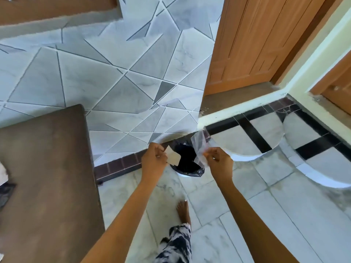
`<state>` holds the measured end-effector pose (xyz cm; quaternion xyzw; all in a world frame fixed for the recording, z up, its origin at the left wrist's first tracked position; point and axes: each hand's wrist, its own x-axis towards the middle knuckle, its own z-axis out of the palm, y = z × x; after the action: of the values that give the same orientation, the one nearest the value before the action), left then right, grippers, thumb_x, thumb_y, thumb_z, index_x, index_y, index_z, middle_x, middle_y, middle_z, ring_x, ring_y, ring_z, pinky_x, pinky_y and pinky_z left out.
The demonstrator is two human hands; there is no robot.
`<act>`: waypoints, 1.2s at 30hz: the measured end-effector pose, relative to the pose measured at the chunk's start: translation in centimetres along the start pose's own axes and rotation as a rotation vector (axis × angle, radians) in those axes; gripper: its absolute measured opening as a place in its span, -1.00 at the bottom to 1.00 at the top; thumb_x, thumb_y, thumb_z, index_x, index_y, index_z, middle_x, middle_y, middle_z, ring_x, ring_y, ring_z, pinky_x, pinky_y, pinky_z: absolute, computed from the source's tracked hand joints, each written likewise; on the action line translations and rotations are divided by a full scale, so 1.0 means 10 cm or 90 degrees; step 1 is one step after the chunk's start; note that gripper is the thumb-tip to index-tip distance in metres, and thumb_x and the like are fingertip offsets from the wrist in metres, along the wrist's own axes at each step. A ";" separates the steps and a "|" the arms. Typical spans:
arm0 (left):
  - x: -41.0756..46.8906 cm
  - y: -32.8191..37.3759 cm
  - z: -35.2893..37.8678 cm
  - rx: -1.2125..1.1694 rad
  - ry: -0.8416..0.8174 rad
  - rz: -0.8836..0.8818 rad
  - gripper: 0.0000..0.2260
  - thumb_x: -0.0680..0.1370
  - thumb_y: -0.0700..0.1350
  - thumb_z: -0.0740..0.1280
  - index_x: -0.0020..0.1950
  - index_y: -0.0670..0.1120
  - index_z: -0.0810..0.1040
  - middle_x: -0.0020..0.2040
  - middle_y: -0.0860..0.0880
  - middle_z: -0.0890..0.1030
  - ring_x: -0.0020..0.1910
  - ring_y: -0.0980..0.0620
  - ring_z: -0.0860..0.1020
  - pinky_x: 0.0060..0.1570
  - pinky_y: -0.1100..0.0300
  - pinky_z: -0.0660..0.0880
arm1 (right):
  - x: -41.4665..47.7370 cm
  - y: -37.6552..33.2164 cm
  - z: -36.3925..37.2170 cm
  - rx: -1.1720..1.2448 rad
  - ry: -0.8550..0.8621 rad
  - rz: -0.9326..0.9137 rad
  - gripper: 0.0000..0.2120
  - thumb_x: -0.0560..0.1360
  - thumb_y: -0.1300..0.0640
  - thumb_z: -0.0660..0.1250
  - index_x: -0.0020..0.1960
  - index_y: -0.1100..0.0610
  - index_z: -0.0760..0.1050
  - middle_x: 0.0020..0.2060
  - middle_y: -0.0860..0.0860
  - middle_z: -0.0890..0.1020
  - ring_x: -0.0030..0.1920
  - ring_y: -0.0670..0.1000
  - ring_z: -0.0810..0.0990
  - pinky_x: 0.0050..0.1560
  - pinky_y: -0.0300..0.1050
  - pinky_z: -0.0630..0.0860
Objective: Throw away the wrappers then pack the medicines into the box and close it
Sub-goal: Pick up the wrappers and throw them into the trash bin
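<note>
now the left hand [154, 158] pinches a small card wrapper [173, 158] and the right hand [218, 162] pinches a clear plastic wrapper [199, 149], both over the black-lined bin [187, 164]. the light plastic could float and miss the bin. the medicines and box are out of view, maybe on the brown table [47, 168].

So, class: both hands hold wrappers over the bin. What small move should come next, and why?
Probably let go: the left hand pinches a pale card wrapper and the right hand a clear plastic wrapper, both above the black-lined bin.
</note>
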<state>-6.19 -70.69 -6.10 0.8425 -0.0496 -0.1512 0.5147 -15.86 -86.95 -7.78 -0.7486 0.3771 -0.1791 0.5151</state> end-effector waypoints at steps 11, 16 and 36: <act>1.68 -0.81 1.29 0.086 -0.043 -0.132 -0.81 0.47 -0.40 0.26 -0.10 -0.20 0.63 -0.06 -0.21 0.67 -0.10 -0.13 0.63 -0.01 0.01 0.60 | 1.72 1.05 0.78 -0.132 -0.052 0.186 -0.87 0.45 0.28 0.28 -0.16 0.11 0.57 -0.27 0.18 0.68 -0.27 0.20 0.60 -0.35 -0.12 0.46; 2.29 -1.80 2.12 0.177 -0.085 -0.191 -0.75 0.53 -0.35 0.22 0.14 -0.23 0.60 0.14 -0.18 0.64 0.15 -0.12 0.59 0.06 0.29 0.40 | 2.29 2.07 1.38 -0.196 -0.133 0.223 -0.84 0.47 0.34 0.20 -0.12 0.13 0.49 -0.33 0.13 0.60 -0.41 0.05 0.46 -0.52 -0.34 0.30; 3.31 -4.07 3.66 0.364 -0.450 -0.329 -0.45 0.55 -0.16 0.25 0.51 -0.09 0.15 0.50 -0.21 0.19 0.45 -0.21 0.25 0.39 0.06 0.26 | 3.11 4.35 2.44 -0.349 -0.529 0.273 -0.41 0.50 0.31 0.23 0.47 0.11 0.14 0.42 0.16 0.33 0.37 0.18 0.35 0.35 -0.06 0.30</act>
<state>11.09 -90.85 -64.31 0.8315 -0.0501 -0.5290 0.1621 3.94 -102.77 -60.81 -0.7699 0.3189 0.3458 0.4313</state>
